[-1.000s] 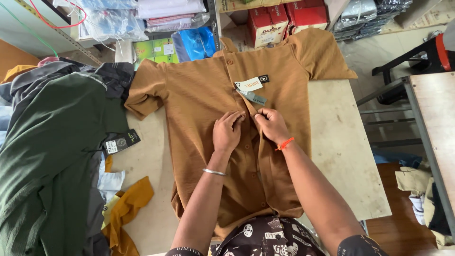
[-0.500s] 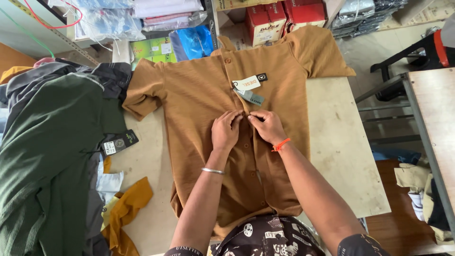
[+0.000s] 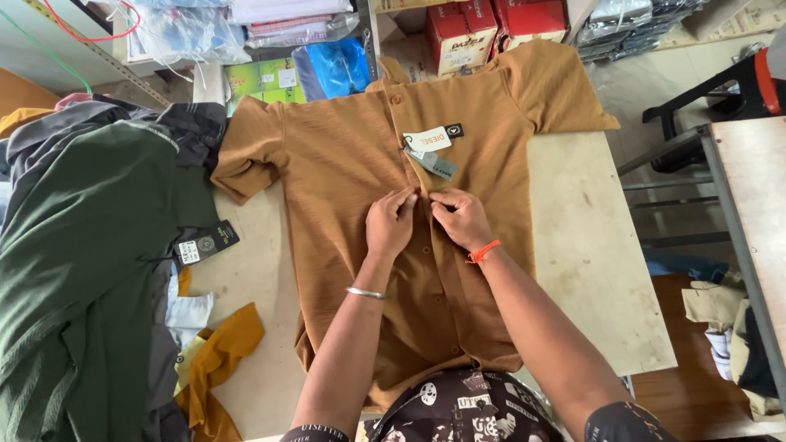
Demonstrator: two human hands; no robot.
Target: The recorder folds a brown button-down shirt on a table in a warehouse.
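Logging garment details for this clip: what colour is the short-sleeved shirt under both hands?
The short-sleeved button-front shirt is plain brown, clearest in the head view.

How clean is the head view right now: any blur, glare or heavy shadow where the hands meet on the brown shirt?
Head view: sharp and evenly lit; left hand and right hand on the brown shirt placket show crisp, with only soft shadows under them; mild glare on plastic bags at top; slight wide-angle bending at edges.
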